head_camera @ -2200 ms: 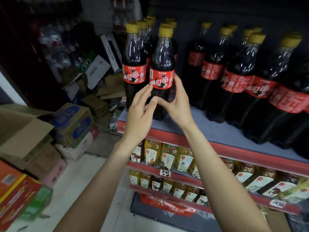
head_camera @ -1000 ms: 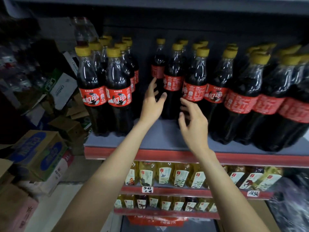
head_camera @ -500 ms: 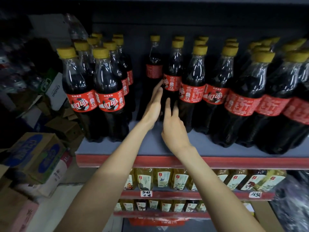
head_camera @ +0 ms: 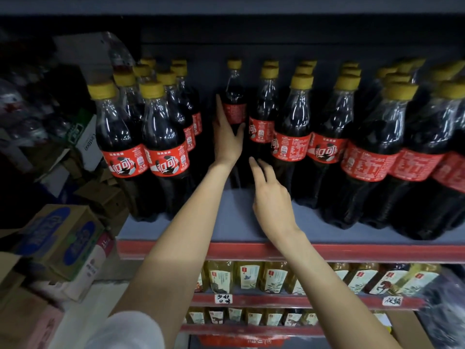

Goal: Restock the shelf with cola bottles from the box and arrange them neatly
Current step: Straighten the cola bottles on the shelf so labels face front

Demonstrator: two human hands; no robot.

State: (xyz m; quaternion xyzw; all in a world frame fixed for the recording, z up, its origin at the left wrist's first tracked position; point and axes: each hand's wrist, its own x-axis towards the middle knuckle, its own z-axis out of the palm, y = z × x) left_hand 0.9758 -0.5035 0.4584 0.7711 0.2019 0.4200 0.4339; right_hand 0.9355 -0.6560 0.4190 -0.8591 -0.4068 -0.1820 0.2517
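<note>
Left hand (head_camera: 227,139): fingers straight, flat against rear cola bottle (head_camera: 234,107), frame centre | Right hand (head_camera: 270,195): fingers spread, holding nothing, above shelf (head_camera: 226,222) | Cola rows: left and right

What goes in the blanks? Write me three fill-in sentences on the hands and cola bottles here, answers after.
1. The cola bottles all wear ____ caps.
2. The left hand rests its straight fingers against a lone bottle at the ____ of the shelf.
3. The right hand holds ____.

Missing words: yellow; back; nothing
</note>
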